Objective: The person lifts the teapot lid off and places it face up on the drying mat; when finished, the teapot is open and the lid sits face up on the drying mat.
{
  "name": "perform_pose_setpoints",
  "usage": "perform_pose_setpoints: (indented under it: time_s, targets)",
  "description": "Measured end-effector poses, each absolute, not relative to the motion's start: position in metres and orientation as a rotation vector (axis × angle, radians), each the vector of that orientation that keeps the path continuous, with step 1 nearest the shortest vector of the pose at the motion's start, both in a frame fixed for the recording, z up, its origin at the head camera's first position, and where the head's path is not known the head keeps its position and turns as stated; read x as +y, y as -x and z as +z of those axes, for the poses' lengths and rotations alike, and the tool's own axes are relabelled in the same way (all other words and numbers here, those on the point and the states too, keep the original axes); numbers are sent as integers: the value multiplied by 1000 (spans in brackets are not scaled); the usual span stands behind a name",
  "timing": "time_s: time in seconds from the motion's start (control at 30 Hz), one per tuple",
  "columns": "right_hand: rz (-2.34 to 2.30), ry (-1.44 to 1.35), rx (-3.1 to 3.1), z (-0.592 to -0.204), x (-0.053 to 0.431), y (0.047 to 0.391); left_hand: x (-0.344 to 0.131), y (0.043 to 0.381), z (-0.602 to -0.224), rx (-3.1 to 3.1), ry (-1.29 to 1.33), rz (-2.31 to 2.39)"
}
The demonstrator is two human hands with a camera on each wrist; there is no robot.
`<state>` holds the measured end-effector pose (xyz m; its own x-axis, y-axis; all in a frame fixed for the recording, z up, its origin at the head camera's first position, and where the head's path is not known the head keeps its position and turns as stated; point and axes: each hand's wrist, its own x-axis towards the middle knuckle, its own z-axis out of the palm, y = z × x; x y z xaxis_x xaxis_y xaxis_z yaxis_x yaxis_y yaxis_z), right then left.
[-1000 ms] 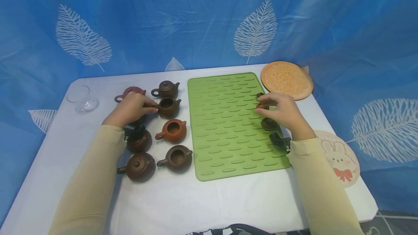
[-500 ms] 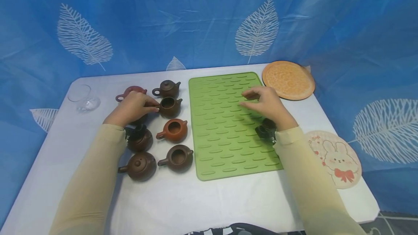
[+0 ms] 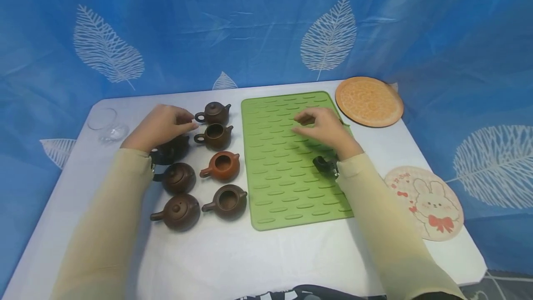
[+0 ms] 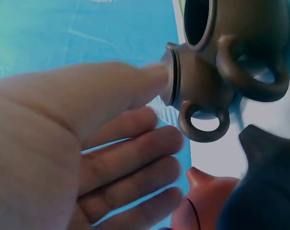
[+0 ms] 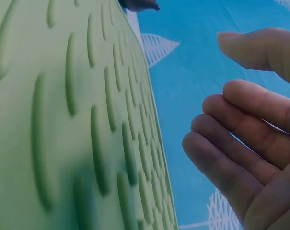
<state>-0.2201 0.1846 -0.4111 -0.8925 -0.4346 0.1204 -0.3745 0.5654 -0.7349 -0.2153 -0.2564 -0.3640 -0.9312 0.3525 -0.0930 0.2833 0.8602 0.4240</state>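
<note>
A person's left hand (image 3: 160, 126) has let go of the small lidless brown teapot (image 3: 216, 139) it gripped by the handle a half-second ago, leaving the pot upright and unsupported on the white-covered surface (image 3: 291, 258), left of the green mat (image 3: 275, 161). The hand has drawn back, thumb and fingers parted and pinching nothing, close to the handle of a lidded brown teapot (image 3: 215, 115); whether the thumb touches it cannot be told. The right hand (image 3: 326, 128) has moved leftward from small lids at the mat's right edge and hangs over the mat, fingers loosely curved, thumb apart, holding nothing. Those lids are out of sight, probably behind that hand and arm. With both hands free and the pot uncovered, the removal of its lid appears complete.

The teapots look like unglazed clay, matte and round-bellied. The two brown pots nearest the left hand have looped handles; an orange-red teapot (image 3: 226, 175) and a larger lidless brown teapot (image 3: 229, 212) below have straight, stubby ones. The mat, apparently silicone, has rounded corners and rows of raised oval ridges.
</note>
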Motion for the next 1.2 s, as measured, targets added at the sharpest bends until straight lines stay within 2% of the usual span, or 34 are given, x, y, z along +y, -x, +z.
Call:
perform_pose_setpoints:
  time_s: [0.27, 0.5, 0.83, 1.2]
  targets:
    - [-1271, 781, 2648, -411, 151, 234, -251, 245, -369, 2853, -440, 588]
    - [-1221, 896, 2631, -402, 102, 257, -248, 263, -379, 2828, -480, 474]
    - [-1151, 1010, 2598, -395, 26, 287, -243, 270, -383, 2855, -500, 488]
    - [-945, 1027, 2620, -393, -21, 297, -244, 271, -392, 2878, -512, 530]
